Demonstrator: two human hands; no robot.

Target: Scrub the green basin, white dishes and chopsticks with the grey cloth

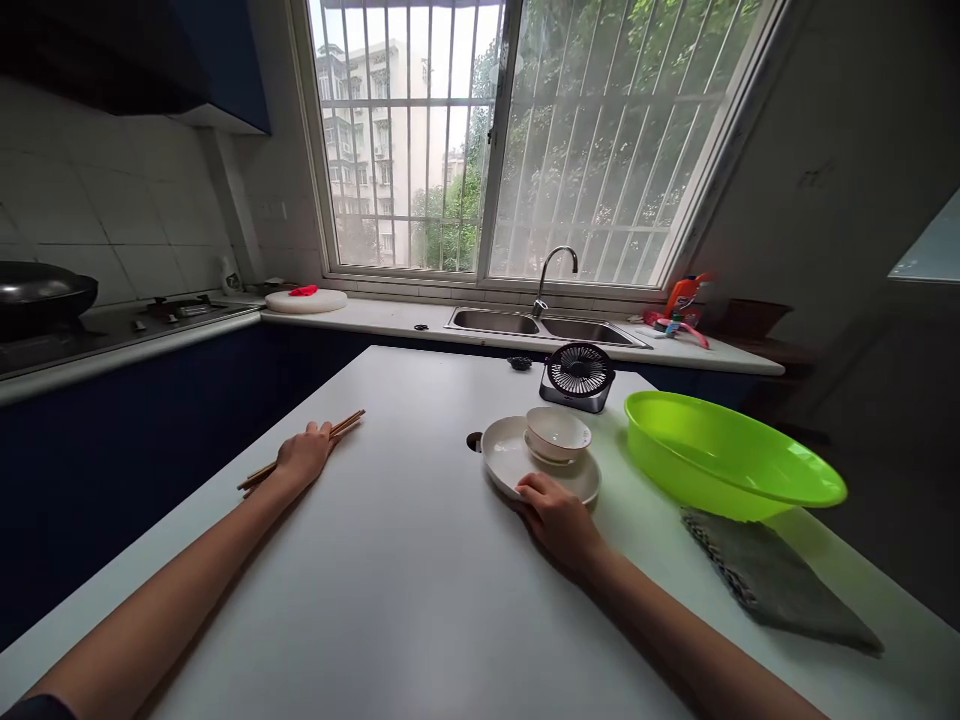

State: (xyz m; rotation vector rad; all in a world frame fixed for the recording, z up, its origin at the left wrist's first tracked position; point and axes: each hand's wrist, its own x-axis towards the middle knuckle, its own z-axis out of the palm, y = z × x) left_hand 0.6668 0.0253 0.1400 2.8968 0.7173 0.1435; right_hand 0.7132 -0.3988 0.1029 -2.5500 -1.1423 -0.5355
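Observation:
Several wooden chopsticks (346, 424) are wrapped in the fingers of my left hand (303, 455), low over the left side of the white table. My right hand (559, 515) grips the near rim of a white plate (506, 455), its thumb side over the edge and other fingers partly hidden below. A white bowl (558, 432) stands upright on the plate, towards its far right; stacked crockery seems to show beneath the bowl's rim. The plate rests on or just above the table, right of a dark round hole (474, 441).
Right of the plate are a bright green basin (727, 460) and a folded grey cloth (780, 580). A small black fan (578, 376) and a dark scourer-like clump (519, 363) sit at the table's (420, 560) far edge. Behind is a double sink (495, 321) with a faucet (551, 275).

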